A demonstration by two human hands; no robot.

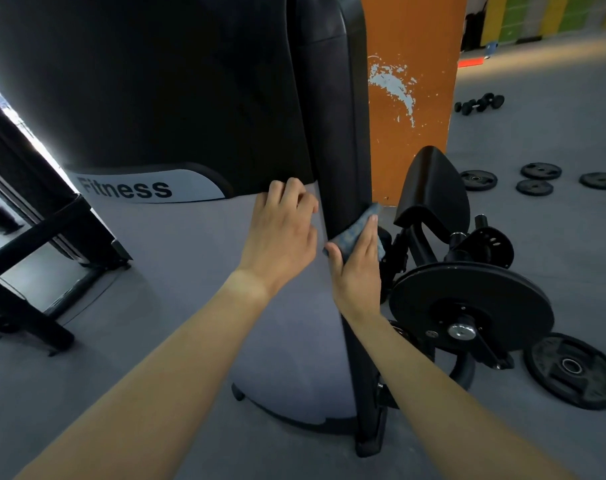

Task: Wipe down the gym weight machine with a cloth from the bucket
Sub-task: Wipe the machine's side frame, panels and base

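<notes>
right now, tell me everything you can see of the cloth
The cloth is small, blue-grey and mottled, soft-looking fabric. It is folded around the edge of the black post, partway up. The right hand presses it there, fingers flat over it, thumb on its near corner. Part is hidden under the hand; wetness cannot be told.

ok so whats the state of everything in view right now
cloth: bunched, pressed against the black upright
right hand: holds the cloth on the upright, thumb round it
left hand: fingers curled on the machine cover edge
black upright: standing, cloth on it
weight plates: loose, flat on the floor
dumbbells: lying on the floor
orange pillar: paint chipped
</notes>
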